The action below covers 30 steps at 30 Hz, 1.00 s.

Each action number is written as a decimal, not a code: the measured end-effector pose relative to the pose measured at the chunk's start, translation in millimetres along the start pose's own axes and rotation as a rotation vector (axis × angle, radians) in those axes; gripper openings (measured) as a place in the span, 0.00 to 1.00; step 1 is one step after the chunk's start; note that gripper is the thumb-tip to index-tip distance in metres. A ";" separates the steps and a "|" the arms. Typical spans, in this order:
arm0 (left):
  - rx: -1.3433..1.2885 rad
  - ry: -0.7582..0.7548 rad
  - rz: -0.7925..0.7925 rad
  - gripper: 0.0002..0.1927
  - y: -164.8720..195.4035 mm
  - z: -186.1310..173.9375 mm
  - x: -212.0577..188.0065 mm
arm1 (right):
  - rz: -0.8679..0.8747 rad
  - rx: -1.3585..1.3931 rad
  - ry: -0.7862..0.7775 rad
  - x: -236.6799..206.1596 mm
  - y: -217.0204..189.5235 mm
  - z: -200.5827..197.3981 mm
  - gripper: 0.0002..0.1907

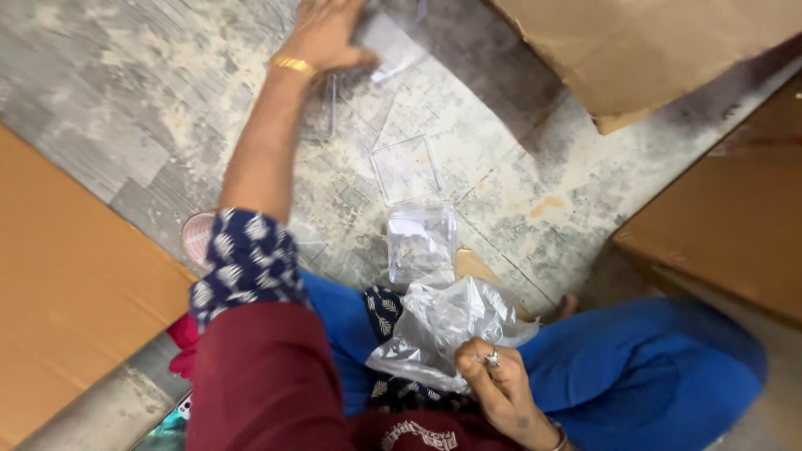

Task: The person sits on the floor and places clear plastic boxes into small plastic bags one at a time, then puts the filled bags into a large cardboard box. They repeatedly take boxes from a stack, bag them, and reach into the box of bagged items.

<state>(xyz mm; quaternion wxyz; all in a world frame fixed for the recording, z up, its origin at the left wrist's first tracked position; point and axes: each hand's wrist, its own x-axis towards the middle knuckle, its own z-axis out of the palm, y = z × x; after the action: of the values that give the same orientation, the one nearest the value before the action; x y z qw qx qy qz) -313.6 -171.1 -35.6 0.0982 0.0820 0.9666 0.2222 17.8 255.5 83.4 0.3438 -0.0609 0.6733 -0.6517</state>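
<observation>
My left hand (pixel 324 35), with a gold bangle at the wrist, reaches far forward to the top of the view and grips a clear plastic piece (pixel 386 43) on the floor. My right hand (pixel 494 377), wearing a ring, rests in my lap closed on a crumpled clear plastic bag (pixel 443 321). A clear plastic box (pixel 420 240) stands on the floor just beyond my knees, with a flat clear lid (pixel 406 167) lying beyond it. I sit cross-legged in blue trousers.
Brown cardboard boxes surround me: one at the left (pixel 67 284), one at the top right (pixel 635 50), one at the right (pixel 735 209). The floor (pixel 142 92) is grey patterned tile. A pink round object (pixel 198 236) lies by my left arm.
</observation>
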 end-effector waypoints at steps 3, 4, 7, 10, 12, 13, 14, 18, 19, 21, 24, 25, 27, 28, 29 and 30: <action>0.159 -0.132 -0.109 0.47 -8.3 -30.2 -53.5 | -0.017 -0.021 0.004 1.5 -3.3 2.0 0.15; 0.238 -0.195 -0.168 0.47 -7.9 -34.7 -64.6 | -0.018 -0.021 0.001 2.6 -4.7 2.5 0.16; 0.317 0.176 0.018 0.44 2.4 -37.3 -76.8 | -0.064 -0.033 0.000 8.2 -9.2 6.3 0.16; 0.128 0.173 0.191 0.38 36.8 -16.6 -55.1 | -0.133 -0.098 -0.016 14.7 -13.9 8.8 0.17; 0.077 0.123 0.444 0.37 77.0 15.9 -43.1 | -0.161 -0.146 -0.025 18.6 -16.6 9.5 0.17; 0.074 0.090 0.615 0.38 96.7 32.7 -41.5 | -0.165 -0.161 -0.024 20.2 -17.8 10.5 0.16; 0.093 -0.074 0.537 0.36 114.9 49.3 -40.7 | -0.168 -0.174 -0.023 21.5 -18.8 11.4 0.16; 0.394 -0.316 0.438 0.28 123.4 86.5 -53.8 | -0.194 -0.220 0.003 24.1 -22.2 15.1 0.16; 0.434 -0.248 0.429 0.28 113.3 89.0 -56.0 | -0.207 -0.233 0.001 24.2 -22.9 15.9 0.16; 0.511 -0.114 0.405 0.31 81.4 85.8 -63.6 | -0.207 -0.252 -0.005 24.1 -23.7 16.6 0.17; 0.565 0.045 0.241 0.13 31.7 57.2 -79.7 | -0.175 -0.266 -0.016 24.2 -20.8 17.2 0.18; 0.604 0.151 0.214 0.11 24.3 47.4 -85.0 | -0.170 -0.269 -0.019 24.7 -18.4 17.1 0.18; 0.597 0.134 0.122 0.26 22.5 31.5 -100.0 | -0.193 -0.280 -0.019 25.3 -10.9 16.4 0.18; 0.592 0.125 0.076 0.33 28.3 21.9 -112.0 | -0.221 -0.287 -0.017 27.5 -6.2 14.8 0.18; 0.463 0.256 0.070 0.32 42.8 18.2 -122.9 | -0.248 -0.296 -0.015 29.6 -1.0 12.7 0.18; 0.330 0.386 0.062 0.30 62.7 18.2 -132.6 | -0.180 -0.247 0.026 31.0 4.3 9.3 0.17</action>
<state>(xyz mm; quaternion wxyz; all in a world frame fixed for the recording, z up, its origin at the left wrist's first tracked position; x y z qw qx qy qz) -174.0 -134.7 -3.4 -0.1100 0.0826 0.9876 0.0758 1.0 231.9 68.4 0.2650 -0.1542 0.7446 -0.5930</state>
